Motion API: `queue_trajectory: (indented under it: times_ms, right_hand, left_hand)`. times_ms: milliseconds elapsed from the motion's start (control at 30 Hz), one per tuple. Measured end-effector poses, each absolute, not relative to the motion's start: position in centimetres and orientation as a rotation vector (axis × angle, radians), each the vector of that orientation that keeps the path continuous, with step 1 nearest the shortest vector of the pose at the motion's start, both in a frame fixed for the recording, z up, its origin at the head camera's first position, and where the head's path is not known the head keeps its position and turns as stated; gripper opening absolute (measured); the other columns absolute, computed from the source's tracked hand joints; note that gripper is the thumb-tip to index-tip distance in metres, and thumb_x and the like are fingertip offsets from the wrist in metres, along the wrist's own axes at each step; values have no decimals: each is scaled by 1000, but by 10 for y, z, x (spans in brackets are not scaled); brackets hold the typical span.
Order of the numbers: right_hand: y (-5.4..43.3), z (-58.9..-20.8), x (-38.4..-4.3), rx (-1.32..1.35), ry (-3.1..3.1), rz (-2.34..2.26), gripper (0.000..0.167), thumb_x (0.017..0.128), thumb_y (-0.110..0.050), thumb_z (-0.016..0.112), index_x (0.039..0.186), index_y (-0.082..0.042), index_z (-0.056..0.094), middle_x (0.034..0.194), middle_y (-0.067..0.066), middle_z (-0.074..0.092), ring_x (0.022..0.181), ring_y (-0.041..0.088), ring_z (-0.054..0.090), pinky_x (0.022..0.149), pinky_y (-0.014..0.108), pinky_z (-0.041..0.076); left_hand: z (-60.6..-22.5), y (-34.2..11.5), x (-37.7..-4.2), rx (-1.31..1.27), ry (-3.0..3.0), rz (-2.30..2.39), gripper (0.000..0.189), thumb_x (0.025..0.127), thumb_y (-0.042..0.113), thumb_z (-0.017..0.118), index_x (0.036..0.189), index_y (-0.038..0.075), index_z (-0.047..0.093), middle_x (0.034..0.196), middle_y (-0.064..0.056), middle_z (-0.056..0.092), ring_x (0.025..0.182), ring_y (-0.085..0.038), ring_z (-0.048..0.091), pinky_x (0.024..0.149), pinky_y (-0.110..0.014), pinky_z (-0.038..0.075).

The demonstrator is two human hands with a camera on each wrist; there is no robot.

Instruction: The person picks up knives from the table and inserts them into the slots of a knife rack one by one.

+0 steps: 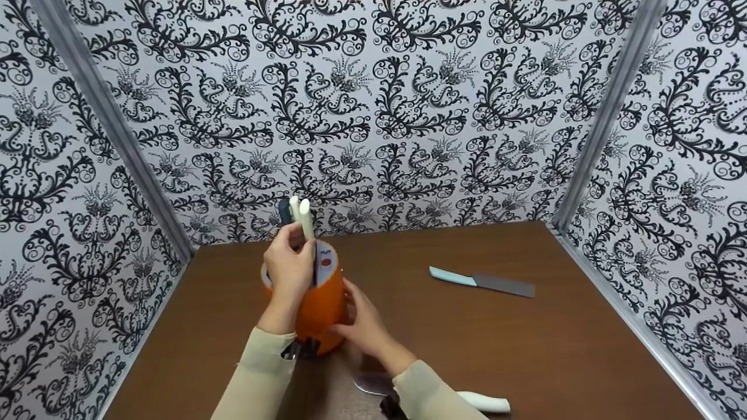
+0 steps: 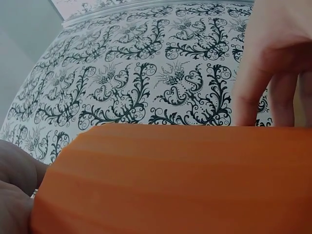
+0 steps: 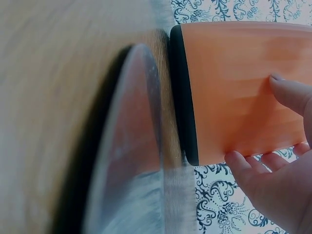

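Note:
An orange knife block (image 1: 321,309) with a pale top stands on the left part of the table. My left hand (image 1: 289,262) is over its top and pinches the pale handle of a knife (image 1: 306,221), whose dark blade runs down into the block. Close behind it, a white handle (image 1: 294,204) and a dark handle (image 1: 285,211) stick up, partly hidden by my left hand. With thumb and fingers spread round its side, my right hand (image 1: 365,324) holds the block low on the right. The block's black base (image 3: 184,97) shows in the right wrist view.
A cleaver (image 1: 505,284) with a light blue handle lies toward the right back of the brown table (image 1: 560,350). Near the front, a knife with a white handle (image 1: 484,402) lies partly under my right forearm; its shiny blade (image 3: 131,146) is close to the block. Patterned walls enclose the table.

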State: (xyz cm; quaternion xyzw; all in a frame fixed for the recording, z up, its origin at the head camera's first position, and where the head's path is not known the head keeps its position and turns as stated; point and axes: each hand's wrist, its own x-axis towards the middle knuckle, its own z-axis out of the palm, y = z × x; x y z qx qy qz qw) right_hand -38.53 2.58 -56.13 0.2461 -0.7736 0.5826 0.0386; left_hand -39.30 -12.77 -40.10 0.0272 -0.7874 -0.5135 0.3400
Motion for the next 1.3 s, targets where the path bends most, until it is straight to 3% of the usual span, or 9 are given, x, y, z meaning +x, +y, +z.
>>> queue_trajectory:
  times_ms: [300, 467, 633, 800, 967, 1133, 1300]
  right_hand:
    - [27, -560, -383, 746, -2371, 1803, 96, 88, -3, 84, 167, -21, 32, 165, 9, 45, 148, 35, 50, 120, 56, 44]
    - [27, -564, -386, 744, -2348, 1818, 95, 86, -1, 85, 165, -18, 35, 163, 10, 48, 146, 35, 51, 120, 57, 44]
    - [26, -565, -387, 751, -2323, 1835, 94, 85, 1, 85, 164, -17, 37, 162, 12, 49, 145, 36, 52, 119, 57, 45]
    - [26, -563, -386, 759, -2317, 1841, 95, 85, 3, 84, 164, -15, 36, 162, 13, 48, 145, 37, 52, 118, 55, 47]
    - [26, -562, -386, 762, -2319, 1870, 97, 85, 3, 84, 166, -17, 34, 165, 12, 46, 147, 36, 50, 119, 53, 46]
    - [28, -561, -385, 717, -2345, 1873, 97, 85, 2, 84, 166, -20, 35, 165, 11, 46, 147, 35, 51, 119, 56, 45]
    - [27, -562, -383, 690, -2360, 1903, 97, 86, 1, 84, 166, -21, 34, 165, 10, 45, 147, 35, 50, 119, 56, 46]
  left_hand:
    - [-404, -125, -390, 43, -1803, -1488, 30, 88, -8, 76, 118, -2, 73, 112, -20, 78, 104, -33, 77, 93, -29, 63]
    - [-409, -126, -389, -57, -1616, -1512, 24, 88, -13, 73, 111, -7, 72, 107, -22, 77, 99, -23, 76, 89, -19, 61]
    - [-410, -130, -381, -164, -1462, -1544, 20, 88, -15, 71, 109, -12, 71, 106, -26, 73, 98, -10, 73, 93, -22, 61]
    - [-414, -140, -369, -141, -1390, -1528, 19, 88, -16, 69, 107, -13, 69, 106, -24, 70, 99, -16, 73, 94, -21, 60]
    - [-424, -157, -365, -73, -1387, -1466, 17, 87, -17, 68, 104, -15, 67, 101, -11, 64, 93, -20, 65, 87, -19, 57]
    - [-437, -171, -367, -22, -1380, -1479, 14, 88, -15, 68, 100, -15, 63, 97, 3, 58, 87, -12, 58, 80, -19, 51]
    - [-455, -179, -368, 41, -1369, -1495, 18, 89, -14, 67, 106, -15, 60, 101, -7, 58, 90, -14, 57, 83, -21, 49]
